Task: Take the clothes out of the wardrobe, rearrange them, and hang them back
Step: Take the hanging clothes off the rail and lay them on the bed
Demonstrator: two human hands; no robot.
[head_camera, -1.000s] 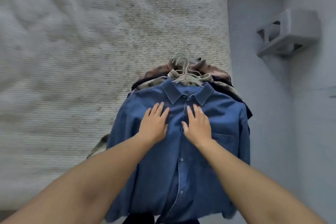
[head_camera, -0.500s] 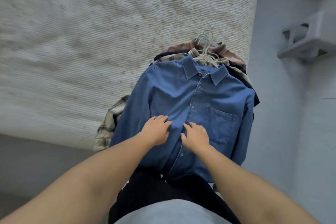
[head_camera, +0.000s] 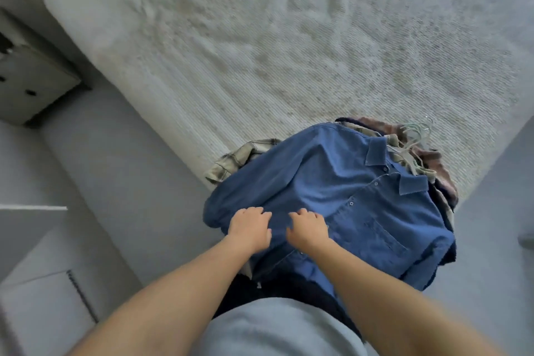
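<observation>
Lying on a pile of hangered clothes at the bed's near edge, the blue shirt faces up, collar to the right. Left hand and right hand rest side by side on its lower front; each grip has curled fingers bunching the cloth.
</observation>
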